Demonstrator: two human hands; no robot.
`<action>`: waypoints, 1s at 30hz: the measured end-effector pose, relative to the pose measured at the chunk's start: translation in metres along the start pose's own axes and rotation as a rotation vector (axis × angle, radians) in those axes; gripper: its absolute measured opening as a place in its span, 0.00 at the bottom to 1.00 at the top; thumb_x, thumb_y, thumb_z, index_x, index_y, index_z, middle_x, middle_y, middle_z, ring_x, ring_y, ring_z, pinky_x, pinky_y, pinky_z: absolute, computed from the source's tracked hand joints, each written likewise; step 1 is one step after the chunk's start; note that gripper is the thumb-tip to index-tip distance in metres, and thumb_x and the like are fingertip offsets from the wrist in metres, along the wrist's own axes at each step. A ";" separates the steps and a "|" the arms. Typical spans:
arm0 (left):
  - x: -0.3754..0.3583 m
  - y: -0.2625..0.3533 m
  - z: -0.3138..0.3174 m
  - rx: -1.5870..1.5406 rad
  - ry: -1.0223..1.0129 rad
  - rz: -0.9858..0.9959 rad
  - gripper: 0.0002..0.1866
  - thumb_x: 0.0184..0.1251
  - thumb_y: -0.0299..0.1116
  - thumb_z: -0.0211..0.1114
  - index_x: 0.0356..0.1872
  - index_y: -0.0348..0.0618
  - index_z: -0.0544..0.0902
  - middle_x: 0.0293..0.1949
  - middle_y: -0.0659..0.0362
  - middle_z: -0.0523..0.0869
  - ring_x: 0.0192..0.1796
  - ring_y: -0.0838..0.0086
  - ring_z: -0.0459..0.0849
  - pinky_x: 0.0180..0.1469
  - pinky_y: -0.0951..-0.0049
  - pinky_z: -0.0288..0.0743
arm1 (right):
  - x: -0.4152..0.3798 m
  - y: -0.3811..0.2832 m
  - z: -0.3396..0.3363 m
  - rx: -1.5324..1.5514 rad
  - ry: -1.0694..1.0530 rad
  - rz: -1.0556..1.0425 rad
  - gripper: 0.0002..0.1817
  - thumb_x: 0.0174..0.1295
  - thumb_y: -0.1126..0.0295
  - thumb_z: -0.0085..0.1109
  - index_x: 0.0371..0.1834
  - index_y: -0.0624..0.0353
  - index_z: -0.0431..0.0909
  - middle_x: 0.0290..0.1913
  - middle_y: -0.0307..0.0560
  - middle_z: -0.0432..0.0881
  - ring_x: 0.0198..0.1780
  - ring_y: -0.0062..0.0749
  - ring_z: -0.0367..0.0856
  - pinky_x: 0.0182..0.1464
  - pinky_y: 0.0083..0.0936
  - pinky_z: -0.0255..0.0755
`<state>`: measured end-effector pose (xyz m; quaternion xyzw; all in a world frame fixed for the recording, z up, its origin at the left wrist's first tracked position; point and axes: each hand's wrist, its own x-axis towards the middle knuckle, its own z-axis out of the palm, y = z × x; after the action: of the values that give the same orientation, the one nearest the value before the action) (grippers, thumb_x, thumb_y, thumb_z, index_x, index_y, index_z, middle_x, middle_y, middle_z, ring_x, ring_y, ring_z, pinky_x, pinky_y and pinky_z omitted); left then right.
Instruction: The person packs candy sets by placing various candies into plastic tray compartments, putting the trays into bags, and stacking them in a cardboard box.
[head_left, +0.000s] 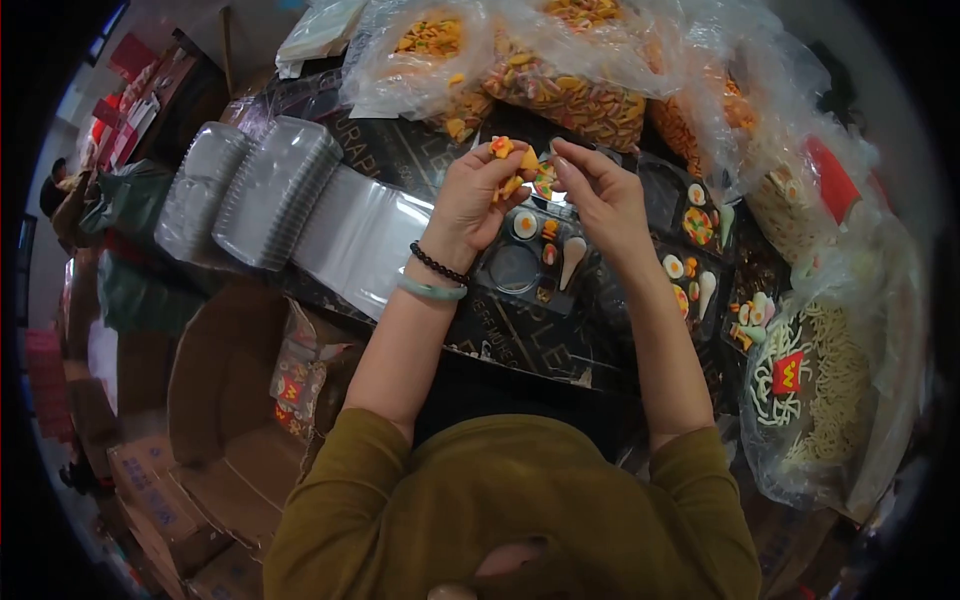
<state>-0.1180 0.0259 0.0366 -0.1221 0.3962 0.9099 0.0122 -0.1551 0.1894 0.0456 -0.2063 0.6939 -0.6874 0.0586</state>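
My left hand (474,200) is closed on several small orange and yellow toy pieces (504,148). Close beside it, my right hand (603,200) has its thumb and index finger near each other; whether anything is between them is too small to tell. A round multicoloured toy piece (544,180) shows between the two hands. Below them lies a clear plastic tray (497,285) with a fried-egg piece (525,225), small orange pieces and a white spoon-shaped piece (573,258). One round compartment of that tray holds nothing.
Stacked clear trays (275,190) and plastic sleeves (375,235) lie at left. Bags of small toy pieces (570,90) line the back. Filled trays (690,285) and a bag of pale strands (825,390) are at right. An open cardboard box (225,400) stands lower left.
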 end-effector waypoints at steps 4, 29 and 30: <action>-0.008 -0.016 -0.006 0.225 -0.067 0.100 0.07 0.67 0.27 0.63 0.42 0.36 0.81 0.33 0.62 0.84 0.32 0.81 0.82 0.30 0.83 0.78 | 0.000 0.000 0.002 -0.290 -0.071 -0.179 0.15 0.60 0.70 0.65 0.49 0.61 0.82 0.38 0.40 0.78 0.37 0.19 0.76 0.38 0.17 0.70; -0.017 -0.013 -0.009 0.418 -0.166 -0.050 0.13 0.69 0.25 0.59 0.51 0.29 0.77 0.42 0.53 0.84 0.41 0.73 0.86 0.38 0.80 0.82 | -0.009 0.014 -0.038 0.003 0.064 0.171 0.08 0.61 0.73 0.63 0.39 0.66 0.82 0.31 0.40 0.84 0.32 0.18 0.80 0.36 0.16 0.73; -0.012 -0.009 -0.013 0.390 -0.138 -0.049 0.13 0.69 0.24 0.59 0.51 0.29 0.77 0.43 0.52 0.83 0.42 0.71 0.86 0.40 0.78 0.83 | -0.005 0.018 -0.045 0.044 0.103 0.215 0.07 0.62 0.73 0.63 0.39 0.66 0.81 0.31 0.40 0.84 0.32 0.18 0.80 0.36 0.16 0.73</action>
<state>-0.1022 0.0238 0.0250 -0.0645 0.5600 0.8216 0.0847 -0.1706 0.2323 0.0288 -0.0938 0.6987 -0.7021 0.1006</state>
